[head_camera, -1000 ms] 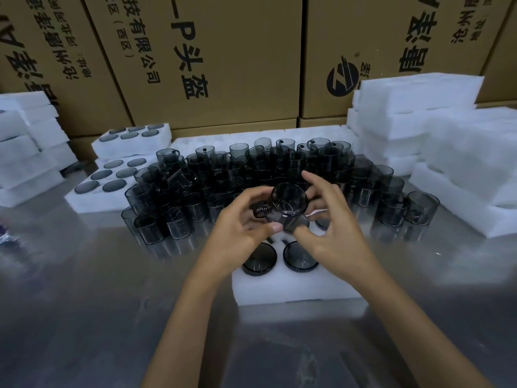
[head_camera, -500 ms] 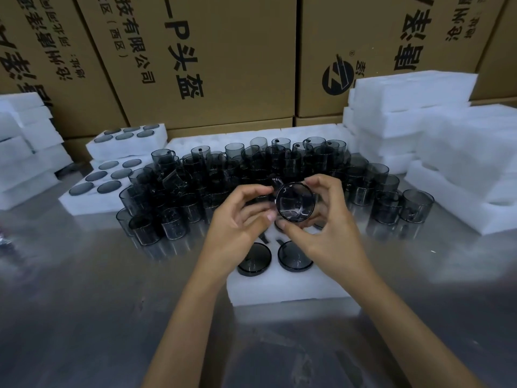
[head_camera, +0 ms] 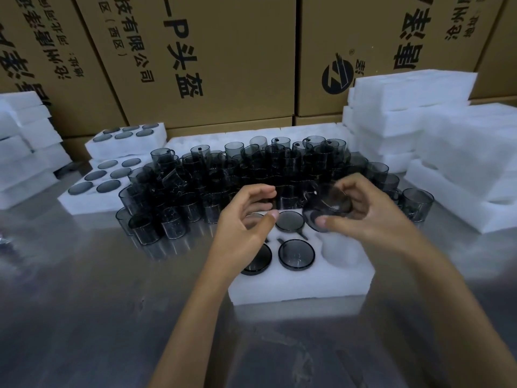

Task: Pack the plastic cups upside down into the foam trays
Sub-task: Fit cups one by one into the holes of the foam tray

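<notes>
Table: shiny metal top, nearest to the viewer, under both forearms.
Foam tray: white block on the table just below and nearer than the fingers of both hands; its near wall faces the viewer.
Packed cups: dark round bases showing up out of the tray's holes, below and between the two thumbs; one more sits just beyond the left thumb tip, another is partly hidden under the left palm.
Empty hole: bare foam pocket straight below the right thumb.
Left hand: fingers loosely curled, thumb and forefinger apart, holding nothing; it hangs above the tray's left part.
Right hand: thumb below and fingers above, curled round the held cup.
Held cup: smoky clear plastic, tilted, blurred; pinched between right thumb and fingers, above the tray's far right holes and to the right of the left fingertips.
Loose cups: a crowded heap of dark cups on the table just beyond both sets of fingertips, spreading to either side.
Filled trays: two foam trays with cup bases showing, far left of the left fingers.
Foam stacks: white trays piled beyond and right of the right fingers; another pile at far left.
Cartons: brown printed boxes forming the back wall, farthest from the fingers.
</notes>
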